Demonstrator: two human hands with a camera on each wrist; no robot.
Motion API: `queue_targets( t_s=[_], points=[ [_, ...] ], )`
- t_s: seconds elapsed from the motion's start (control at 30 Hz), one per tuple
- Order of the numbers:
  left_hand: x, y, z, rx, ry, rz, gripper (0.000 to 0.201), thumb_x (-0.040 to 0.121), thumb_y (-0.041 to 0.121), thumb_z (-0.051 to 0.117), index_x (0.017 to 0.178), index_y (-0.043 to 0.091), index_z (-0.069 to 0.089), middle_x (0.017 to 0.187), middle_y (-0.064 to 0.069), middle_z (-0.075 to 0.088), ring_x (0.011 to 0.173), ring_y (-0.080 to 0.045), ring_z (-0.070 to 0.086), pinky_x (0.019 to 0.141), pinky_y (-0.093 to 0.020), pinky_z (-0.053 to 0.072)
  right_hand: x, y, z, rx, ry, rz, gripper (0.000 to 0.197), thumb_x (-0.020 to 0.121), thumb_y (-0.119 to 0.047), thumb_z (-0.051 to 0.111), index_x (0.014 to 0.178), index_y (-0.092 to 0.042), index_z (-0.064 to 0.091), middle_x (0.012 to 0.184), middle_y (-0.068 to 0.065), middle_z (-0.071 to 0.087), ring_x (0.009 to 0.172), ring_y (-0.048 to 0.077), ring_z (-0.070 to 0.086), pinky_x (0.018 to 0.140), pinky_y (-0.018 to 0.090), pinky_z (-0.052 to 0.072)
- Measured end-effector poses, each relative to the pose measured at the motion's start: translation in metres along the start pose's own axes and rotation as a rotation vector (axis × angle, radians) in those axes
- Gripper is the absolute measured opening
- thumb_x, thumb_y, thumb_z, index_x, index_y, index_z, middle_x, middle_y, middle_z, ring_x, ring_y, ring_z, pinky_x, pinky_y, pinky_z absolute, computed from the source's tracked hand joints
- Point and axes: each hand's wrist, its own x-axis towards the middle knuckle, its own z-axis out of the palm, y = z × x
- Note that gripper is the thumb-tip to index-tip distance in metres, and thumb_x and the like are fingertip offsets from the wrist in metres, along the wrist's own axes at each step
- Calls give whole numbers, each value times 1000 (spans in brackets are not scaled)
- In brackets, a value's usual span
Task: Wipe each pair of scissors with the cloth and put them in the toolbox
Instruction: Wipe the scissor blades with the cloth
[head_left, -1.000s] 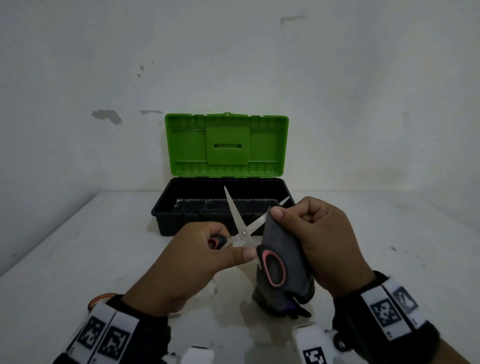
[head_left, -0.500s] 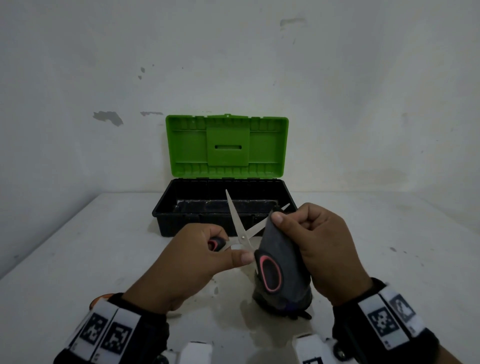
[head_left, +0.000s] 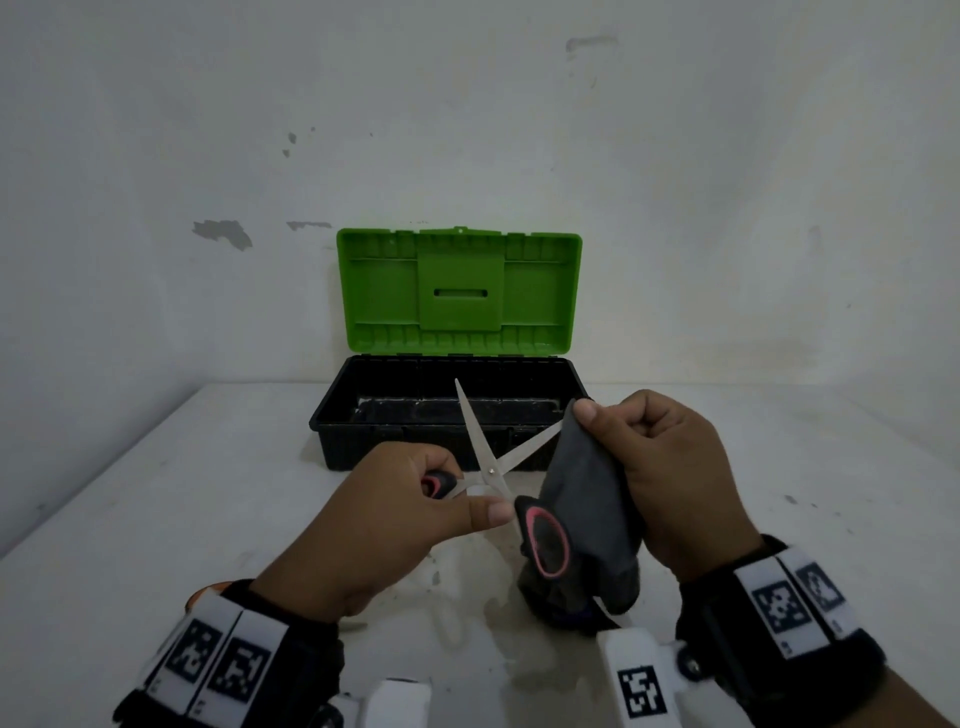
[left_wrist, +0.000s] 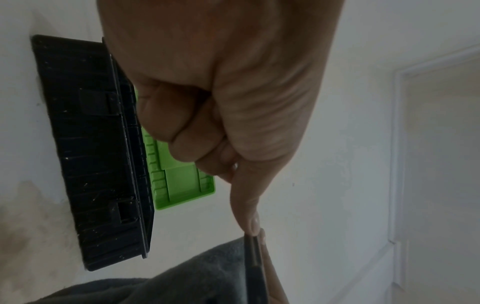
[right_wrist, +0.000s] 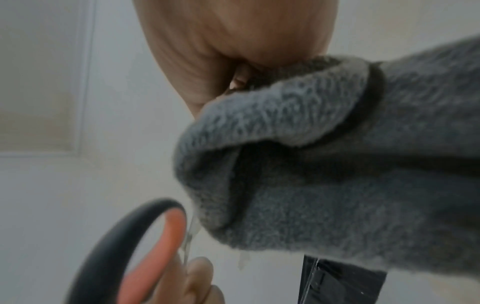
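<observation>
1. Currently, step in hand: wiping. I judge this a mid-wipe on one blade of the scissors, which I hold spread open at centre frame in the head view.
2. Left hand: fingers curled round one black-and-red handle, thumb stretched toward the other loop.
3. Right hand: thumb and fingers pinch the grey cloth folded over the right-pointing blade, near its tip; the rest of the cloth hangs to the table.
4. Toolbox: black tray, green lid upright, just behind the blades at upper centre; I see no scissors inside.
5. Lower left, behind my left wrist: an orange object, too hidden to name.
6. Next move, my judgement: wipe the upright blade, close the blades, then reach forward and lay the pair in the tray.
</observation>
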Motion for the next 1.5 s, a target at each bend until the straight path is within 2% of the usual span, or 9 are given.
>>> queue_targets(
  t_s=[0.13,0.4,0.57,0.77,0.9,1.03,1.13,1.37,1.5],
  points=[
    [1,-3,-2,2,7,-19,47,58,46,85,57,14,49,50,9,33,47,-6,30,44,-14,30,-5,2,3,-30,-26,-32,29,78,-30,81,58,-16,64,67,28,60,59,22,55,58,35,48],
    [-1,-5,-2,1,37,-52,44,60,41,87,52,22,48,51,10,34,49,-5,31,45,-14,30,9,5,-13,77,7,82,31,69,-42,79,58,-17,64,62,8,63,58,19,56,58,31,47],
    [-2,-13,-15,-29,-43,-175,22,76,33,80,82,24,60,54,14,51,47,-2,43,47,-19,36,15,18,-43,-42,75,140,37,91,-38,67,68,-9,65,61,6,61,59,20,54,61,37,48],
    [-1,-12,-24,-364,-126,-299,9,95,3,53,103,4,58,70,-11,58,50,-12,40,45,-23,32,16,29,-67,-133,7,324,36,98,-29,58,85,4,63,82,20,62,76,31,58,74,46,50],
    [-4,-14,-24,-503,-104,-277,9,93,3,56,93,-1,65,72,-13,58,53,-11,41,45,-21,32,25,24,-85,-218,-9,335,24,98,-12,55,86,7,65,95,38,62,77,33,58,71,43,46],
    [-2,-14,-15,-597,32,-290,20,91,10,60,74,10,70,67,-9,55,50,-10,39,43,-20,30,33,6,-84,-396,-69,94,13,93,-12,65,82,-14,72,85,12,74,77,27,67,71,40,53],
    [-1,-10,-1,-626,155,-286,26,91,17,61,67,20,72,65,-5,49,53,-10,39,48,-25,27,27,-8,-68,-527,-132,-142,14,88,-13,71,82,-26,73,79,-12,74,75,4,67,69,25,50],
    [1,0,25,-722,312,-316,23,98,35,51,96,21,70,77,-5,70,77,-26,69,71,-40,60,0,-18,-40,-485,-314,-253,19,86,-11,74,84,-30,75,81,-18,74,78,0,69,69,17,54],
    [-3,6,32,-652,335,-276,26,101,40,41,108,26,62,87,-2,65,77,-23,68,64,-39,61,-12,-17,-30,-510,-394,-304,25,83,-12,77,84,-37,73,88,-26,72,85,-7,67,71,5,46]
  ],
)
